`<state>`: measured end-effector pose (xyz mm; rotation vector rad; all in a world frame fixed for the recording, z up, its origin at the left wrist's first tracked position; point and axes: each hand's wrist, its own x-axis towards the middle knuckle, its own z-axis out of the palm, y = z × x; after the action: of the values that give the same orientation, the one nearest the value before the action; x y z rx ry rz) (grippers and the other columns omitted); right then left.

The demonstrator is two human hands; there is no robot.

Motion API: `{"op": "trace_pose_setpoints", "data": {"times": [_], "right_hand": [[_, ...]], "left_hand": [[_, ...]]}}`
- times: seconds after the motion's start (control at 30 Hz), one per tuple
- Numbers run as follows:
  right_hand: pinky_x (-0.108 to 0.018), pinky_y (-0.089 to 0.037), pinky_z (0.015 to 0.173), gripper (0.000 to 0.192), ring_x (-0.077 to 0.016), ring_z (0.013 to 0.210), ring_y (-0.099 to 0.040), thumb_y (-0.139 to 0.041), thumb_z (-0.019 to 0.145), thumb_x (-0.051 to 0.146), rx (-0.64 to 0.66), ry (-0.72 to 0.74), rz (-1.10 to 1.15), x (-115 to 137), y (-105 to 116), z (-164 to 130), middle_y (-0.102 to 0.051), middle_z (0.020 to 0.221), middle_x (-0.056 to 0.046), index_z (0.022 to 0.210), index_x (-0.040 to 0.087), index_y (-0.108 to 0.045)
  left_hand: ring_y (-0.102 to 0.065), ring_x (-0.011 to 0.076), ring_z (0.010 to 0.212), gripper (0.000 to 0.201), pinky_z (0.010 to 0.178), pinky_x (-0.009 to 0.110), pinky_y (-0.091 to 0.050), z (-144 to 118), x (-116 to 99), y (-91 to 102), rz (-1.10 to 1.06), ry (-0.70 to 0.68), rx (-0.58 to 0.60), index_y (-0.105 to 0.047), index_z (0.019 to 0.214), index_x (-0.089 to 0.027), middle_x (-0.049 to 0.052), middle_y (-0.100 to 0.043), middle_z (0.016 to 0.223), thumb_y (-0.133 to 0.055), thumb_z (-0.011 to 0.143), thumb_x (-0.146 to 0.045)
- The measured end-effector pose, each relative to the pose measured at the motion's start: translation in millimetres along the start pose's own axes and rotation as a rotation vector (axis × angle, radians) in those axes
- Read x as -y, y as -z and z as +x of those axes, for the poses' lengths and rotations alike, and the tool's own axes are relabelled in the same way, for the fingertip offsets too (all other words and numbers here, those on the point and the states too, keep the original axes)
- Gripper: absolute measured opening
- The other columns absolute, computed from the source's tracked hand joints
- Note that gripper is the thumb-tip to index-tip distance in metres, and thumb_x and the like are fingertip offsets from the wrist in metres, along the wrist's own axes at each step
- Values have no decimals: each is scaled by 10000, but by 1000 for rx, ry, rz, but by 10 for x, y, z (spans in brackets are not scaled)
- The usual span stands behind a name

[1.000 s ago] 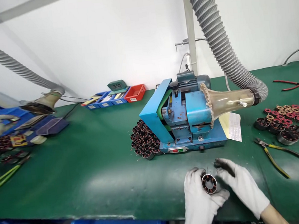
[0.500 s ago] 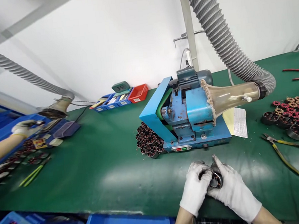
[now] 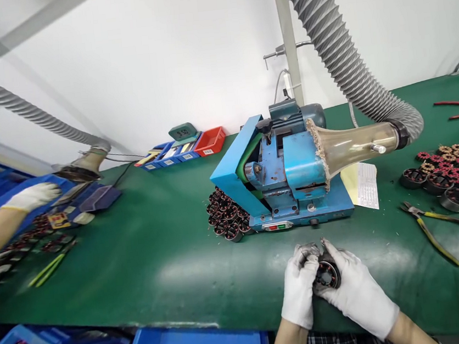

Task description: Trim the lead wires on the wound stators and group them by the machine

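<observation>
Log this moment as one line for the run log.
left hand: white glove, gripping small round wound stator | right hand: white glove, cradling it | over green bench mat | blue belt machine behind

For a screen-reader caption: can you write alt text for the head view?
Two white-gloved hands, left hand and right hand, hold a small round motor part over a green table. Behind stands a blue machine with a grey hose.

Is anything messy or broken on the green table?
A little. The mouth of the clear funnel on the blue machine is ragged and crusted with fluff, and small bits lie scattered around the pile of round metal parts beside it. Both hands hold one such part, which looks fine.
</observation>
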<state>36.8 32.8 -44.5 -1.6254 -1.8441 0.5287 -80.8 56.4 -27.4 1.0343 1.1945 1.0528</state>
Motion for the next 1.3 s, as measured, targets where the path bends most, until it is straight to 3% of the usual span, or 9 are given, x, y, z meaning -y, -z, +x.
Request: {"op": "trace_pose_setpoints", "data": {"times": [0.1,0.2,0.3,0.4,0.5,0.67,0.8,0.93,1.3], "right_hand": [[-433,-510,829,674,-290,925,-634,-663,675,289,33,-25,3,46,40,15,-677,1028,-175,1282,71,-468],[-422,-510,831,676,-286,920,-631,-647,662,243,38,-21,7,73,70,2,-679,997,-170,1284,54,-463],[-429,-522,805,722,-289,892,-634,-653,661,251,33,-16,1,60,66,-21,-686,963,-170,1312,36,-426],[-448,-530,784,748,-308,895,-637,-665,681,307,41,10,-10,22,35,-27,-687,968,-197,1320,13,-410],[-459,-536,764,754,-315,869,-648,-668,693,366,40,58,-16,-14,1,-17,-686,957,-218,1300,-9,-426],[-438,-536,766,729,-301,863,-656,-660,681,336,11,74,-27,-32,-18,-8,-690,965,-210,1292,7,-438],[-438,-525,780,708,-295,866,-652,-639,662,294,39,49,-18,-29,-23,-11,-694,949,-192,1293,32,-451],[-446,-511,803,695,-293,911,-638,-614,652,241,52,-2,16,-26,-39,-20,-695,964,-147,1314,108,-449],[-456,-493,866,602,-308,972,-620,-568,725,240,111,-50,18,86,84,7,-667,1063,-198,1286,43,-469]], "left_hand": [[-634,225,844,334,811,368,-501,56,-65,52,-127,-24,-42,-666,818,-146,83,-679,831,-622,754,-471],[-616,220,951,429,890,369,-479,183,-208,216,-258,-121,-164,-645,771,-200,41,-676,847,-631,668,-616],[-620,194,924,362,908,319,-462,228,-311,362,-249,-132,-194,-666,794,-196,29,-687,844,-719,626,-512],[-625,213,869,196,852,323,-475,144,-295,366,100,-78,33,-710,824,-172,62,-702,875,-718,676,-301],[-603,227,929,82,903,337,-447,62,-210,270,481,-144,208,-719,744,-200,55,-705,863,-647,708,-190],[-637,200,814,139,808,291,-498,70,-141,140,516,-157,140,-693,648,-172,54,-707,776,-580,693,-106],[-666,181,702,181,699,261,-528,30,-142,99,557,-131,79,-709,713,-169,43,-729,736,-538,725,-114],[-672,210,773,210,749,305,-516,-38,-107,84,645,-176,-34,-715,793,-205,41,-738,823,-546,713,-110],[-639,245,829,144,805,387,-488,-8,49,40,675,-354,-231,-670,802,-224,44,-711,856,-585,718,-144]]}}
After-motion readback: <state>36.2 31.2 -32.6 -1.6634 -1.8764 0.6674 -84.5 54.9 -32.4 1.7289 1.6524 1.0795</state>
